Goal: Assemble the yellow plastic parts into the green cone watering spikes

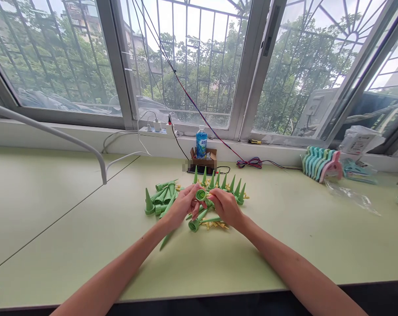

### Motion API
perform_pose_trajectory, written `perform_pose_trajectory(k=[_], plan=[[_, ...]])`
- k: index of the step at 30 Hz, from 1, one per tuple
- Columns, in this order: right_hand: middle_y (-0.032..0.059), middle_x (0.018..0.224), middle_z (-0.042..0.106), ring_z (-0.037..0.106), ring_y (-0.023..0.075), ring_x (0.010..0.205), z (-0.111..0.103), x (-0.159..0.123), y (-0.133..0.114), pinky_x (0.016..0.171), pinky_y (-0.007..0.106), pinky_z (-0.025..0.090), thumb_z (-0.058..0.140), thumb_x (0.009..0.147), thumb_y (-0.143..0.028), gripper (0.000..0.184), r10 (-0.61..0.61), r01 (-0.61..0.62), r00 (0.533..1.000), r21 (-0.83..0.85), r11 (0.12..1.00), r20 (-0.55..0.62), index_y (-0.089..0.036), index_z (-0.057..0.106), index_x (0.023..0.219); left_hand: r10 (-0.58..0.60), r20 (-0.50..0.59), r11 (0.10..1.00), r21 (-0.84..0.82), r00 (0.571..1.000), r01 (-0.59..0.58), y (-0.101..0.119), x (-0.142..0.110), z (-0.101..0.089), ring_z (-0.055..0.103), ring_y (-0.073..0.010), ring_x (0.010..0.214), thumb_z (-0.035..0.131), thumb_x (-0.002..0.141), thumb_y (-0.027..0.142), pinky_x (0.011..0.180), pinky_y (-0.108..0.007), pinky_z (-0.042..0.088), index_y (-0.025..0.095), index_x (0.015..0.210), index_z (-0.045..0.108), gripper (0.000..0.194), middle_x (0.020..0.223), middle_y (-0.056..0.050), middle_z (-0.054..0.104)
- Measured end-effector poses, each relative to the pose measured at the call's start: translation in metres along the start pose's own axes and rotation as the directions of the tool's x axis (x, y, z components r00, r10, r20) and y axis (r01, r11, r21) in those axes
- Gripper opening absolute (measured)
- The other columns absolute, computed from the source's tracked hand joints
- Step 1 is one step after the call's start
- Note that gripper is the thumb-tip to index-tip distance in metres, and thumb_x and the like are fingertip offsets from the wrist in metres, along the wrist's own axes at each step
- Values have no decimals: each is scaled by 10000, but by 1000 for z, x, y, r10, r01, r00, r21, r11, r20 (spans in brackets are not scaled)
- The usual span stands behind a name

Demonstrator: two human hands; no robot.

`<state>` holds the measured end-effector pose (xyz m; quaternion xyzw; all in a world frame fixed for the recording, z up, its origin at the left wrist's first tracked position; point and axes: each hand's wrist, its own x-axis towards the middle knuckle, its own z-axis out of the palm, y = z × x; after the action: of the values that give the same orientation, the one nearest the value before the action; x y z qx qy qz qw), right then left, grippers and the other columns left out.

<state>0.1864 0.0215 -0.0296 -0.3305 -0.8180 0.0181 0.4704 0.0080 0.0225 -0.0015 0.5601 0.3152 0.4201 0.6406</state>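
Beyond hands, bottle in box

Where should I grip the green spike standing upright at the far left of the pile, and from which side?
Probably around the lower cone of the upright green spike, just above its wide base, coming from the left. It stands tip up, so the tapering top likely offers a poorer hold, and other green pieces lie close on its right.
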Motion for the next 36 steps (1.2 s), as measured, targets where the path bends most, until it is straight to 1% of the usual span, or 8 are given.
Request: perform_pose_trajectory(k=[6,16,22,24,26,28,32,36], plan=[[13,715,562,486,125,606,-1,1,-1,608,223,385,354,1025,-331,295,5,-5,1000,50,999,-7,-205,519,816,25,0,1000,5,1000,-25,-3,1,-4,413,-65,339,556,863,591,353,-195,397,175,1109,545,484,600,7,642],[-6,668,557,474,105,562,-3,2,-5,583,215,360,372,1026,-337,331,56,-56,998,117,992,3,-199,519,763,61,10,997,43,998,-61,-4,1,-5,426,-67,346,569,858,583,368,-194,389,190,1077,542,451,585,33,605],[-28,619,477,402,97,531,0,1,1,552,216,318,371,1022,-340,333,57,-56,998,122,991,-9,-199,469,737,129,13,979,158,992,-129,-4,0,-7,454,-80,362,579,871,541,399,-190,405,208,1103,517,411,494,99,460],[-38,599,421,350,98,523,1,0,3,542,220,295,365,1021,-342,347,73,-71,997,103,992,-12,-205,414,706,176,16,961,214,984,-175,-3,-1,-7,480,-65,376,595,869,517,401,-182,398,215,1101,512,390,596,81,512],[-46,584,373,308,99,517,2,0,5,532,225,274,357,1021,-351,364,99,-97,995,83,992,-10,-209,369,685,234,26,934,272,972,-232,-3,-2,-6,496,-43,386,604,869,490,393,-178,393,222,1113,500,377,765,45,572],[-51,576,346,286,100,511,3,-1,6,525,230,258,352,1020,-364,375,125,-125,992,72,990,-5,-212,341,678,279,26,909,316,960,-272,-3,-3,-4,489,-23,390,604,872,470,378,-176,392,230,1135,484,375,897,16,574],[-52,565,336,273,102,501,4,-1,7,519,240,239,346,1017,-380,381,161,-161,987,62,985,-7,-215,312,674,333,-6,866,397,943,-303,-6,-3,-2,439,4,403,614,869,431,364,-163,391,257,1188,460,395,1005,-7,556],[-46,552,355,290,102,491,5,-1,6,515,247,237,334,1015,-395,400,204,-203,979,61,977,-17,-214,323,659,412,-2,780,518,911,-351,-11,-3,-2,451,-1,437,609,880,375,403,-159,406,286,1245,442,411,1061,-26,593]])
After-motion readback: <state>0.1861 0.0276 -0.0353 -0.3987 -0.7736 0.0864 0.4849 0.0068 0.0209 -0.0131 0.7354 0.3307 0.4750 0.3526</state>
